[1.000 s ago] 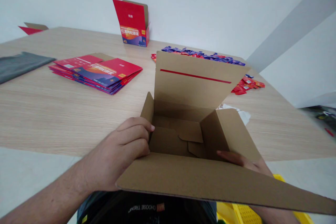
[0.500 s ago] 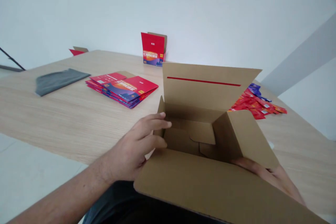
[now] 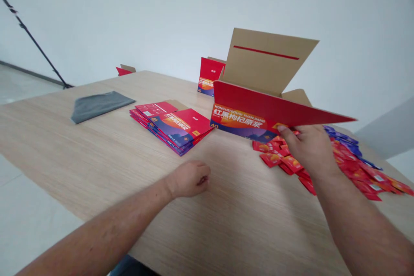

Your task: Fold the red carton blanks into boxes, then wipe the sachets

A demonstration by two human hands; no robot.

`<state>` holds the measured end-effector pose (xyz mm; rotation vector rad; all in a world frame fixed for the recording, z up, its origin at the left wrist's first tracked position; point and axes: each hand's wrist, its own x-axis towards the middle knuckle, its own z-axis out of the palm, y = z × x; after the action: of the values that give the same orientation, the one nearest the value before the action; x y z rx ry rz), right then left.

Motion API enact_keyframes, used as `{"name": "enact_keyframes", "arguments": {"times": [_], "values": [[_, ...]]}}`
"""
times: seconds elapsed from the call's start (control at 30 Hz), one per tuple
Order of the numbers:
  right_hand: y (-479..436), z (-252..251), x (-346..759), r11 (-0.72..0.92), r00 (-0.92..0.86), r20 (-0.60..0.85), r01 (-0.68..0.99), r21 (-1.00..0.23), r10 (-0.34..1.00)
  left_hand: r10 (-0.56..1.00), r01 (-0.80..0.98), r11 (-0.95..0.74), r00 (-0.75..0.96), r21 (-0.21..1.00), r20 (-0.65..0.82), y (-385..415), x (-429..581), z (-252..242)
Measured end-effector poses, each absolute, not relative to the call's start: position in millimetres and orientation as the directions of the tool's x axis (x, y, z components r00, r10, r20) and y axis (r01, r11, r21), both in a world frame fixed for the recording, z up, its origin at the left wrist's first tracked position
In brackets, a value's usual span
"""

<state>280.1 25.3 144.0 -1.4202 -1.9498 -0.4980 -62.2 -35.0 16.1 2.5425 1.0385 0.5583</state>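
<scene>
My right hand (image 3: 308, 148) grips the near flap of an open carton (image 3: 246, 116), which is printed red outside and plain kraft inside. The carton is held above a spread of red sachets (image 3: 278, 155), with my fingers at the flap's lower edge. Its tall kraft lid with a red stripe stands up behind. My left hand (image 3: 190, 180) rests on the wooden table (image 3: 97, 155) as a loose fist, holding nothing. The nearest thing to it is a stack of flat red printed cartons (image 3: 171, 127).
A grey cloth (image 3: 100, 105) lies on the table at left. Behind the held carton stands a red carton (image 3: 210, 73), and another red carton (image 3: 124, 70) sits at the far table edge. Purple sachets (image 3: 346, 140) lie among the red ones. A black stand pole (image 3: 32, 41) leans at far left.
The carton has swung up and away to the right, its red printed side now facing me. My left hand has let go of it and dropped to the table. The view has shifted.
</scene>
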Motion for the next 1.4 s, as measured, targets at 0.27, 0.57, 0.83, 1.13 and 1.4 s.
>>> {"name": "enact_keyframes", "arguments": {"times": [0.27,0.57,0.83,1.13,1.4], "values": [[216,115,192,0.414,-0.175,0.673,0.885,-0.213,0.719,0.703,0.547,-0.678,0.677,0.49,0.217,-25,-62,-5],[331,45,110,0.331,-0.1,0.541,0.877,-0.349,0.835,0.702,0.598,-0.695,0.685,0.399,0.195,-31,-58,-9],[386,38,95,0.251,0.032,0.526,0.853,-0.458,0.85,0.618,0.561,-0.786,0.725,0.26,0.304,-22,-53,-37],[364,2,92,0.276,0.114,0.6,0.809,-0.518,0.792,0.595,0.553,-0.803,0.721,0.222,0.356,-19,-52,-46],[368,-15,77,0.394,-0.154,0.469,0.788,-0.473,0.87,0.622,0.564,-0.782,0.736,0.266,0.269,-21,-54,-42]]}}
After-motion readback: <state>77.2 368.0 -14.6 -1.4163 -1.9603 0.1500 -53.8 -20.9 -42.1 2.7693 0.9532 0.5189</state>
